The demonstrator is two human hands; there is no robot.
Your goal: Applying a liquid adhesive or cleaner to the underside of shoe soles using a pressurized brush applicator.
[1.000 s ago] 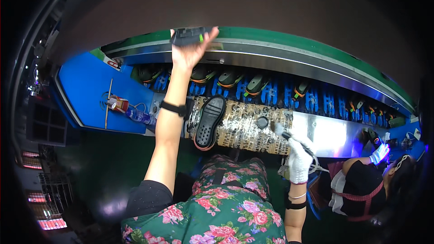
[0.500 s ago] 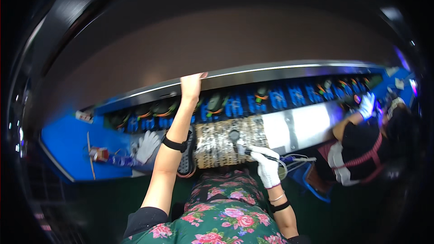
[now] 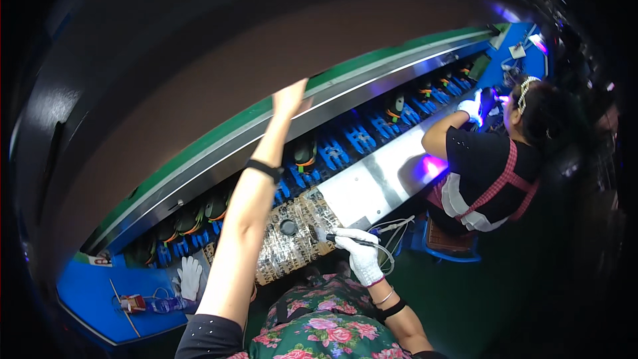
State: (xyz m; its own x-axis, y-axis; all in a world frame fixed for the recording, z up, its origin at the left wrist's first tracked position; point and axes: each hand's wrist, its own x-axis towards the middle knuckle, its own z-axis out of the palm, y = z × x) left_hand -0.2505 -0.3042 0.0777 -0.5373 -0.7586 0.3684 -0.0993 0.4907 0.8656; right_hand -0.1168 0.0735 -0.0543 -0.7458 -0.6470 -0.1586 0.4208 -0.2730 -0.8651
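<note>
Right hand (image 3: 359,252) in a white glove, fingers curled shut around a slim dark pen-shaped corded tool (image 3: 352,242), long axis pointing leftward from the fingertips toward the patterned foil-wrapped work pad (image 3: 292,239); bare left hand (image 3: 290,98) reaches far up, fingers loosely spread, at the green-edged conveyor rail (image 3: 345,80)

You are seated at a factory assembly line. A long conveyor (image 3: 372,73) with a green belt and steel edge runs past you. Just below the conveyor, shoe soles (image 3: 305,153) sit in a row of blue holders (image 3: 359,138). Further along the conveyor, another worker (image 3: 505,166) sits under violet light.
</note>
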